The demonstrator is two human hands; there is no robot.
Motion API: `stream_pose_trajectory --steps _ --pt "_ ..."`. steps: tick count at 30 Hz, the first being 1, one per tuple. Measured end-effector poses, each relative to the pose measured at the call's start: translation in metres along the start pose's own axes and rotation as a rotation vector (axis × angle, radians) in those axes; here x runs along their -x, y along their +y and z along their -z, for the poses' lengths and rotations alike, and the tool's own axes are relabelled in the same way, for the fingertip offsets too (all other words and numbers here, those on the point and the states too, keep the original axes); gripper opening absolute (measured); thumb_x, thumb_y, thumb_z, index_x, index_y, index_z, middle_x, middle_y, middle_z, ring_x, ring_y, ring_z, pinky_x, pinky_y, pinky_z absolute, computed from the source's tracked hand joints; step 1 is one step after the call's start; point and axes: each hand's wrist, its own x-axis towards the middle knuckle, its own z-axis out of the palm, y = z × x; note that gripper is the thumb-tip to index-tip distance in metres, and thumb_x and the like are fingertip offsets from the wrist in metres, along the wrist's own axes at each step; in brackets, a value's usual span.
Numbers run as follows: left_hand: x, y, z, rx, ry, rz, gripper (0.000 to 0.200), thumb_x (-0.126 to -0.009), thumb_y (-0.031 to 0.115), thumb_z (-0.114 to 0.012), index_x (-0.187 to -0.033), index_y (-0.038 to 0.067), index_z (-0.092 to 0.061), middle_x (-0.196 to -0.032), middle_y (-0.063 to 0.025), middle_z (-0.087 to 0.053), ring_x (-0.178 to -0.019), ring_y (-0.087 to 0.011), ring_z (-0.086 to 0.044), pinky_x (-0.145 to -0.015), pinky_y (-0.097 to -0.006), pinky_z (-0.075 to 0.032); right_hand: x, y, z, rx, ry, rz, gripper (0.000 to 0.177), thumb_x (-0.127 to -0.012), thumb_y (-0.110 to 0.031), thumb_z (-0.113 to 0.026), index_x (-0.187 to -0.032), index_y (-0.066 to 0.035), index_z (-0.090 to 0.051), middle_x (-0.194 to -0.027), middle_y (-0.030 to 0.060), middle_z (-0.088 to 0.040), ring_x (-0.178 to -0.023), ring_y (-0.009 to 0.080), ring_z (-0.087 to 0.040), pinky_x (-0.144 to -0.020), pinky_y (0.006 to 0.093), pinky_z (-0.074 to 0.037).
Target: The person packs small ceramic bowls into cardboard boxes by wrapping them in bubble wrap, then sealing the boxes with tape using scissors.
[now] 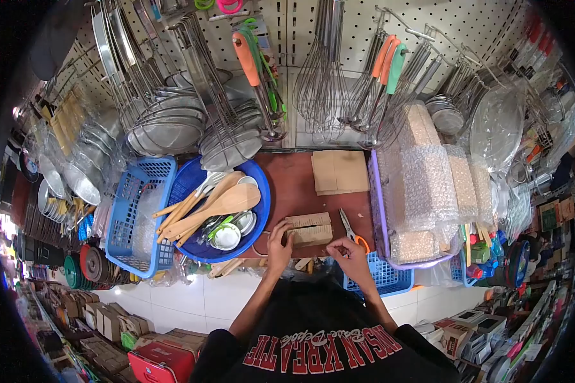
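Note:
A small brown cardboard piece (310, 236) lies on the red-brown tabletop in front of me, with a dark slit running along its middle. My left hand (278, 246) grips its left end between thumb and fingers. Just off its right end, my right hand (350, 255) is closed in a pinch; whatever is between those fingertips is too small to make out. Scissors (348, 223) with orange handles lie beside the right hand, blades pointing away from me. Farther back, flat brown cardboard (340, 172) rests on the tabletop.
To the left stand a blue bowl (262, 198) of wooden spatulas and small strainers, and a blue basket (114, 233). A purple basket (380, 220) with bubble-wrapped packs (434, 201) is on the right. Whisks (326, 83) and ladles hang from the pegboard; a blue crate (396, 279) sits below the table edge.

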Motion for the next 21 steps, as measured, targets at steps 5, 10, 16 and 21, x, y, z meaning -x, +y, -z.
stream_pose_trajectory --steps 5,10,16,21 --pt "0.007 -0.005 -0.001 -0.009 0.019 0.020 0.023 -0.088 0.003 -0.070 -0.111 -0.001 -0.069 -0.122 -0.0171 -0.066 -0.115 -0.0332 -0.064 -0.098 -0.0390 -0.049 -0.006 0.009 -0.006 -0.047 -0.033 -0.024 0.017 -0.091 -0.017 -0.072 -0.096 0.000 -0.071 -0.087 0.0082 -0.069 -0.074 0.0140 -0.063 -0.067 0.0277 -0.049" --pt "0.014 -0.019 -0.007 -0.021 0.048 -0.005 0.024 -0.086 0.003 -0.070 -0.111 0.002 -0.071 -0.122 -0.0140 -0.068 -0.117 -0.0319 -0.062 -0.100 -0.0406 -0.045 -0.027 0.011 -0.013 0.057 -0.116 -0.039 0.014 -0.092 -0.014 -0.072 -0.096 -0.001 -0.070 -0.087 0.0057 -0.068 -0.075 0.0099 -0.063 -0.066 0.0251 -0.049" --pt "0.018 -0.018 -0.004 -0.169 0.043 -0.084 0.026 -0.087 0.007 -0.071 -0.113 0.003 -0.072 -0.126 -0.0122 -0.067 -0.122 -0.0292 -0.059 -0.104 -0.0414 -0.041 -0.066 0.021 -0.031 0.163 -0.195 0.087 0.016 -0.091 -0.015 -0.072 -0.097 0.000 -0.070 -0.087 0.0115 -0.069 -0.073 0.0183 -0.066 -0.067 0.0298 -0.052" --pt "0.020 -0.019 0.004 -0.231 -0.038 -0.147 0.033 -0.090 0.013 -0.069 -0.121 0.003 -0.069 -0.133 -0.0115 -0.063 -0.126 -0.0288 -0.057 -0.106 -0.0439 -0.038 -0.094 0.029 -0.044 0.271 -0.315 0.117 0.019 -0.089 -0.018 -0.072 -0.096 -0.001 -0.069 -0.092 0.0172 -0.070 -0.081 0.0303 -0.070 -0.073 0.0382 -0.054"
